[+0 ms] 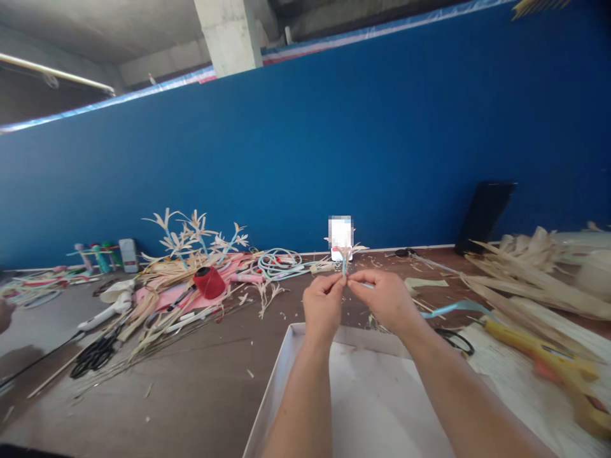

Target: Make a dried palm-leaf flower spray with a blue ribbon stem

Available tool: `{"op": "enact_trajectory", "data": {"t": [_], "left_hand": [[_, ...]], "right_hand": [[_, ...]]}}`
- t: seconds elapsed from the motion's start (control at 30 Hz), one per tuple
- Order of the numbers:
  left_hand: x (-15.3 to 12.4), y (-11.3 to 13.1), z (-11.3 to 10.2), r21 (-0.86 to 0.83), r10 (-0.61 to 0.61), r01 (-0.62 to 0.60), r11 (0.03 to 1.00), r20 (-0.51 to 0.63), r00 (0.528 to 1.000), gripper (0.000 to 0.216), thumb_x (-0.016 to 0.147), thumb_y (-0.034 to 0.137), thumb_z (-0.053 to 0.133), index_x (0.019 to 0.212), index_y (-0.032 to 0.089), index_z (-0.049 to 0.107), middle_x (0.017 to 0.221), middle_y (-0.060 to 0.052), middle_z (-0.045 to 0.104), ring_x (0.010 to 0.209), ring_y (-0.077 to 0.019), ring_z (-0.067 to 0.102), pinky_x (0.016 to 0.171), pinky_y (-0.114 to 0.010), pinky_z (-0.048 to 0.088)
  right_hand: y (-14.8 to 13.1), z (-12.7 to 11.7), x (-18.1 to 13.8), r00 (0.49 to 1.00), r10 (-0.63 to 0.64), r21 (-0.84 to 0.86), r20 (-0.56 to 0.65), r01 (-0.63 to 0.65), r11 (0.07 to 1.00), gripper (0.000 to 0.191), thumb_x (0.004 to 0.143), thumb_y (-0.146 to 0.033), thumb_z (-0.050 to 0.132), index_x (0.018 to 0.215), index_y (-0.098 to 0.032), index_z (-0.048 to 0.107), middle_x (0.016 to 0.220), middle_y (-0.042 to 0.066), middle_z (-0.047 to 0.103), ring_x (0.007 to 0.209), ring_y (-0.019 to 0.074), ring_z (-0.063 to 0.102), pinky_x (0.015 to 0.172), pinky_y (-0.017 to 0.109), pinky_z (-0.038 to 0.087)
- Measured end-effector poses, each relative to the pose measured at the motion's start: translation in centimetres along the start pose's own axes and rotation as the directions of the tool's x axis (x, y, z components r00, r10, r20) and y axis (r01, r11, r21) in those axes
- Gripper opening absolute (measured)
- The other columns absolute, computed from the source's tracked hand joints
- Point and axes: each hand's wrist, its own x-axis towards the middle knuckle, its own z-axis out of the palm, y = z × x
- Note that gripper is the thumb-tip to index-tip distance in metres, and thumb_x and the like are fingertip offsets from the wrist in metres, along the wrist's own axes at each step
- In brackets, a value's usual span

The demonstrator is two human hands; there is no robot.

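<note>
My left hand [324, 299] pinches the light blue stem [344, 262] of a small pale flower in front of me. Beside it, my right hand [382, 298] is closed on a light blue ribbon [456, 308], its fingertips almost touching the stem. The ribbon comes out behind my right wrist and trails to the right. Both hands are above the far edge of a white open box [372, 394]. Just behind the flower stands a small bright screen [340, 234], partly covered by the petals.
At left are finished-looking pale flowers [184, 238], a red thread spool [209, 282], black scissors [98, 352] and a white glue gun [107, 312]. To the right lie dried husks [529, 273] and a yellow glue gun [539, 356]. A blue partition [296, 146] closes off the back. Another person's hand [6, 316] shows at far left.
</note>
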Motion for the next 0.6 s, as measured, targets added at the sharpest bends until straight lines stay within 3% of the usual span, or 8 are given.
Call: {"op": "enact_trajectory", "data": {"t": [0.3,0.6], "left_hand": [[-0.02,-0.05,-0.15,-0.074,-0.017,0.017,0.997,-0.003,1.0,0.023,0.071,0.033,0.06,0.085,0.019,0.072,0.08,-0.005,0.064,0.076,-0.0151,0.056,0.069,-0.025,0.042],[0.05,0.48,-0.22,-0.382,-0.26,0.289,0.878,0.128,0.957,0.037,0.063,0.039,0.068,0.089,0.014,0.07,0.088,-0.008,0.066,0.061,-0.0088,0.051,0.052,-0.02,0.038]], "right_hand": [[-0.39,0.08,-0.17,1.0,-0.002,0.001,0.013,0.002,1.0,0.028,0.07,-0.035,0.051,0.081,-0.018,0.071,0.062,0.0,0.065,0.058,0.0152,0.054,0.052,0.024,0.037],[-0.54,-0.17,-0.3,0.998,0.022,0.107,0.058,-0.028,0.994,0.031,0.071,-0.036,0.051,0.085,-0.018,0.071,0.073,0.001,0.068,0.066,0.0171,0.058,0.056,0.024,0.04]]}}
